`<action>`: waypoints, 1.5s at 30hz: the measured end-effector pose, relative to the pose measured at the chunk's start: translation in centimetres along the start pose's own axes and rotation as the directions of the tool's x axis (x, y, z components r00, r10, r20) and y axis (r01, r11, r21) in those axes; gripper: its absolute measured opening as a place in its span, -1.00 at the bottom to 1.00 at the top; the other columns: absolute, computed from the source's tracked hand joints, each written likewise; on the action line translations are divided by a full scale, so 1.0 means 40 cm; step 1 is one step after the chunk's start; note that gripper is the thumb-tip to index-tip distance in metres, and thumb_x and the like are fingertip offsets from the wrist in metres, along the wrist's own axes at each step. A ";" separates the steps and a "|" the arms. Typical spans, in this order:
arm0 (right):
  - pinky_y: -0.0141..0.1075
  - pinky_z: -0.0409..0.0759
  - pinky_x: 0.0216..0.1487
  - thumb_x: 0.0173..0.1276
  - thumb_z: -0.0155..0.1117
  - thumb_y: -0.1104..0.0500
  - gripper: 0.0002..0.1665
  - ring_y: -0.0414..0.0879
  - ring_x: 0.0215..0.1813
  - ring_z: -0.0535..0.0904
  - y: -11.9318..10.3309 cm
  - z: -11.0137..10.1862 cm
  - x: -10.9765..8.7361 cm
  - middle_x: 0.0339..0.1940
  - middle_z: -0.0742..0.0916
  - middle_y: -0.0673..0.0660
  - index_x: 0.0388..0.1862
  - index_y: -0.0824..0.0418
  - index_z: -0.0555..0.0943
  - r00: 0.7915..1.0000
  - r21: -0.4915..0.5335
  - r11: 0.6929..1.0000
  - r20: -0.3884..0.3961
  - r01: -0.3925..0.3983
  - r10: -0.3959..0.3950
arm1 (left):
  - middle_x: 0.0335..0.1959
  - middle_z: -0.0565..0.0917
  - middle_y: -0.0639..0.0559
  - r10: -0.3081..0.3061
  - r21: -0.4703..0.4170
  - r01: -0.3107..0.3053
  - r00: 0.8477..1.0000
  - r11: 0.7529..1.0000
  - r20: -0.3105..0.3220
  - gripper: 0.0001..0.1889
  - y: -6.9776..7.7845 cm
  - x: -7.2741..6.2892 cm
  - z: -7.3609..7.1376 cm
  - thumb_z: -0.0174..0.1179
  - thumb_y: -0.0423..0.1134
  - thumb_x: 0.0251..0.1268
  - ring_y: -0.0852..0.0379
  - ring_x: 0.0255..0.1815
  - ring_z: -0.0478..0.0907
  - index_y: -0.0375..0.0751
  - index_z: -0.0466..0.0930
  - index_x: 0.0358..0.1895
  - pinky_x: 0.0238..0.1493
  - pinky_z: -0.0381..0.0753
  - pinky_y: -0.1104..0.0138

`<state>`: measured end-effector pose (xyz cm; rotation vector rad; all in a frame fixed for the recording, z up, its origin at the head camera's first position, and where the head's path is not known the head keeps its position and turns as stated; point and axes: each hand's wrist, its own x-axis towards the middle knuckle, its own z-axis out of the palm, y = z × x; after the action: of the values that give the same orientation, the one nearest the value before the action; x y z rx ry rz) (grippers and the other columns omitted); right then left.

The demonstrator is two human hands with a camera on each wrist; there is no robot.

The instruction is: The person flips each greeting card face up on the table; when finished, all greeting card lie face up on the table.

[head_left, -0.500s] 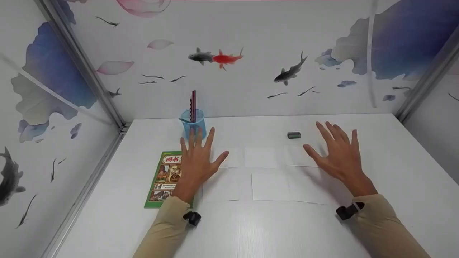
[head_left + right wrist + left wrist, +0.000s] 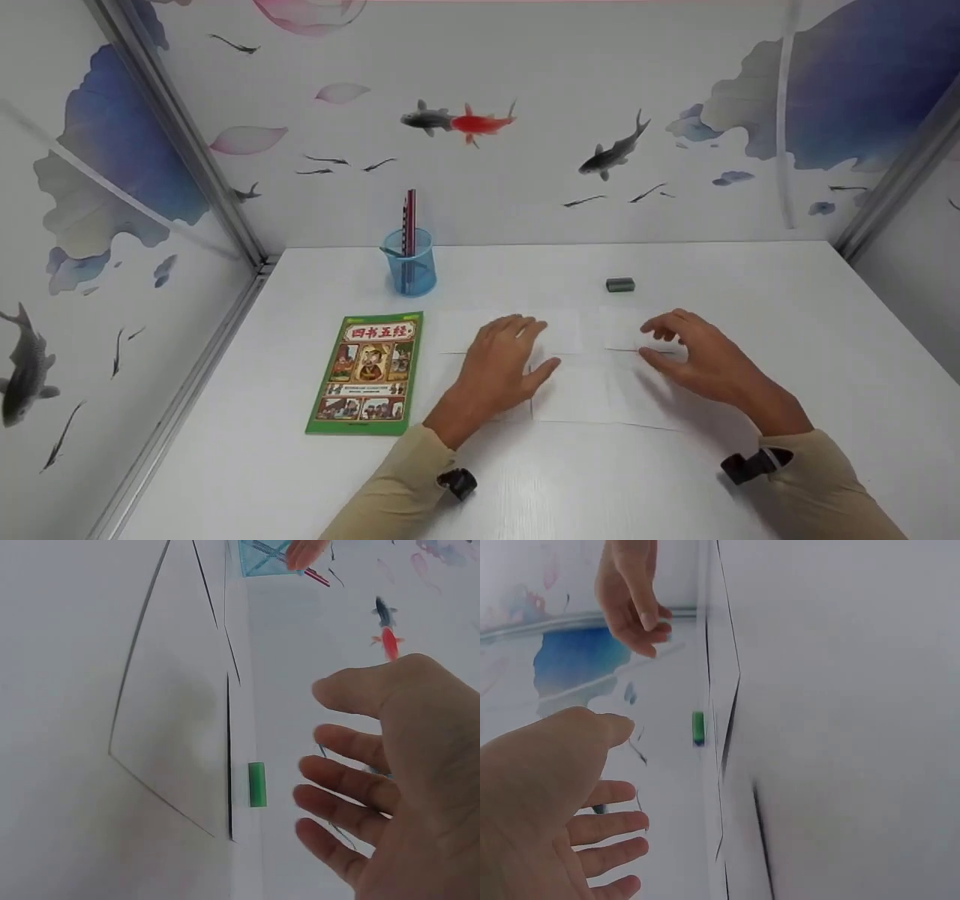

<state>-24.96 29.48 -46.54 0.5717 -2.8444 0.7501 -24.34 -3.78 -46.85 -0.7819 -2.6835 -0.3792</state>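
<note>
My left hand (image 2: 496, 369) hovers over the white paper sheets (image 2: 574, 394) at the middle of the table, thumb spread and fingers loosely extended, with nothing in it. To the right, my right hand (image 2: 709, 358) hangs above the right end of the sheets, fingers slightly bent and apart from the thumb, also holding nothing. Thin dark edges mark the sheets, which lie in two rows. Beyond them is a small green block (image 2: 620, 285), seen also as a green piece (image 2: 258, 784) in the right wrist view; its kind is unclear.
A green-bordered book (image 2: 364, 375) with cartoon pictures lies left of the sheets. Behind it stands a blue transparent cup (image 2: 412, 276) holding pencils (image 2: 409, 217). White walls printed with fish and lotus enclose the table (image 2: 585, 487) at the back and sides.
My left hand has moved right, off the book and cup and over the sheets. My right hand has drawn nearer to me, its fingers bending from spread to loosely curved.
</note>
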 end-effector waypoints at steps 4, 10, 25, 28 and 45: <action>-0.11 0.63 0.03 0.37 0.56 -0.27 -0.45 -0.05 0.00 0.56 -0.006 0.005 -0.005 -0.10 0.69 0.02 0.07 0.10 0.70 0.983 0.000 0.998 0.171 -0.062 0.061 | 0.39 0.70 0.02 0.079 -0.036 -0.076 0.992 0.996 0.101 -0.40 0.061 0.003 0.022 0.22 0.21 0.60 0.02 0.52 0.56 -0.06 0.57 0.49 0.60 0.50 0.09; -0.01 0.64 0.12 0.00 0.68 -0.52 0.02 -0.01 0.11 0.53 -0.004 -0.006 -0.021 0.07 0.66 0.08 0.21 0.13 0.64 0.954 -0.081 0.996 0.297 -0.023 0.046 | 0.48 0.63 0.12 0.168 -0.073 -0.153 0.948 0.985 0.271 -0.36 0.137 0.032 0.053 0.22 0.26 0.58 0.12 0.59 0.48 0.03 0.51 0.54 0.66 0.41 0.19; 0.25 0.57 0.28 0.13 0.72 -0.31 -0.19 0.15 0.33 0.50 0.018 -0.026 -0.039 0.30 0.64 0.11 0.37 -0.20 0.70 0.938 -0.020 0.996 0.338 0.084 -0.072 | 0.64 0.45 0.11 0.156 -0.146 -0.109 0.918 0.983 0.365 -0.21 0.188 0.058 0.085 0.29 0.31 0.50 0.14 0.64 0.40 0.07 0.38 0.65 0.62 0.45 0.23; 0.27 0.56 0.30 0.12 0.71 -0.33 -0.15 0.16 0.35 0.48 0.016 -0.031 -0.037 0.32 0.62 0.12 0.40 -0.22 0.67 0.933 -0.010 0.997 0.354 0.075 -0.067 | 0.54 0.56 0.14 0.168 -0.151 -0.123 0.927 0.981 0.336 -0.23 0.186 0.058 0.086 0.31 0.30 0.49 0.16 0.58 0.47 0.05 0.42 0.62 0.58 0.49 0.27; 0.13 0.55 0.22 -0.08 0.82 -0.33 -0.01 0.07 0.21 0.54 0.004 -0.049 -0.033 0.18 0.64 0.10 0.21 0.10 0.58 0.922 -0.082 0.997 0.386 0.001 0.031 | 0.53 0.55 0.14 0.140 -0.199 -0.072 0.925 0.977 0.354 -0.18 0.187 0.070 0.090 0.39 0.28 0.42 0.15 0.56 0.46 0.08 0.39 0.64 0.60 0.45 0.25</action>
<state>-23.75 31.03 -45.22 0.7631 -3.2242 0.5722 -23.22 4.84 -47.88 -1.1498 -2.9602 -0.5018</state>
